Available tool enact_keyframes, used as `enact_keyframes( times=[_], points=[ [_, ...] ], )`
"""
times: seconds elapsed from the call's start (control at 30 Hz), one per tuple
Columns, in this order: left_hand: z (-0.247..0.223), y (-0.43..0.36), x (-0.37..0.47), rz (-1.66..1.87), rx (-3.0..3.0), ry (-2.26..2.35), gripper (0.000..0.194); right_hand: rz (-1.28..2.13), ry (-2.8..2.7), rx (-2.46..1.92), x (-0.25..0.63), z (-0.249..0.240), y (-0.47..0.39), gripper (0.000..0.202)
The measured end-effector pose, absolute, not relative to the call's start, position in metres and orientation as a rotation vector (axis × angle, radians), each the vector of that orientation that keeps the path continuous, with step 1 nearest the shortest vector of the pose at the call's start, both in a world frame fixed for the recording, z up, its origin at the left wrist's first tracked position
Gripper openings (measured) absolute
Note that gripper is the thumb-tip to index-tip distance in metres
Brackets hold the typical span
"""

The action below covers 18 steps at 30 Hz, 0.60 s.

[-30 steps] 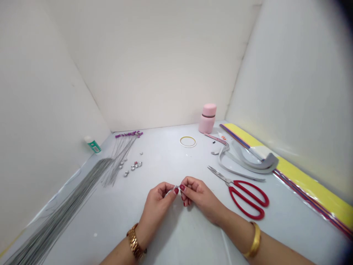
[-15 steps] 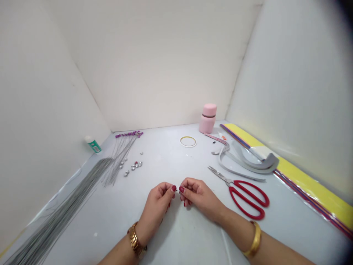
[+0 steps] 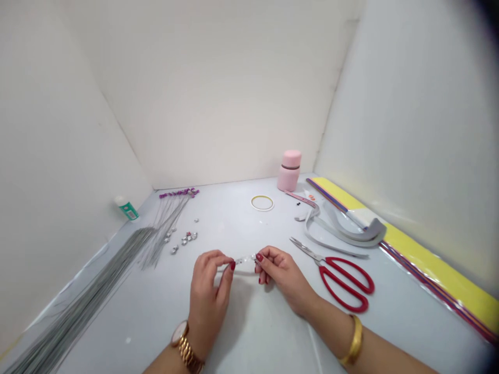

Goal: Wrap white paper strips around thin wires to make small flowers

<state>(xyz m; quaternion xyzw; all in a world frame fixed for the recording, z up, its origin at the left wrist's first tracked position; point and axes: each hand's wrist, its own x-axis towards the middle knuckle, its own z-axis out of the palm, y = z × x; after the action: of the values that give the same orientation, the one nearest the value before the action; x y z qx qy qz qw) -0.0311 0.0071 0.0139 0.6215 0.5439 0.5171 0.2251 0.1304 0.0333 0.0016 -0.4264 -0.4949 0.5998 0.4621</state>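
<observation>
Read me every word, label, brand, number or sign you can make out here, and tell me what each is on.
No text can be read for certain.
Green-and-white tube: a label with a pale printed patch, too small and blurred to read.
Wristwatch: any dial markings are too small to read.
Pale strip in the grip of both hands: no lettering can be made out.
Pink flask: no lettering visible.
</observation>
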Motion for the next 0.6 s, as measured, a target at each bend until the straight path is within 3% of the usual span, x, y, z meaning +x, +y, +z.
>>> enact_keyframes(
  times=[0.17,0.33,0.6],
  points=[
    [0.009,0.004,-0.019,1.029,1.51,1.243,0.017,1.554,-1.136,-0.994,0.127,0.003,0.033,0.028],
    [0.004,0.012,-0.014,1.121,1.016,1.202,0.023,1.615,-1.227,-0.996,0.125,0.001,0.029,0.029],
    [0.01,0.009,-0.015,1.092,1.182,1.22,0.021,1.596,-1.357,-0.996,0.123,-0.002,0.024,0.029]
  ],
)
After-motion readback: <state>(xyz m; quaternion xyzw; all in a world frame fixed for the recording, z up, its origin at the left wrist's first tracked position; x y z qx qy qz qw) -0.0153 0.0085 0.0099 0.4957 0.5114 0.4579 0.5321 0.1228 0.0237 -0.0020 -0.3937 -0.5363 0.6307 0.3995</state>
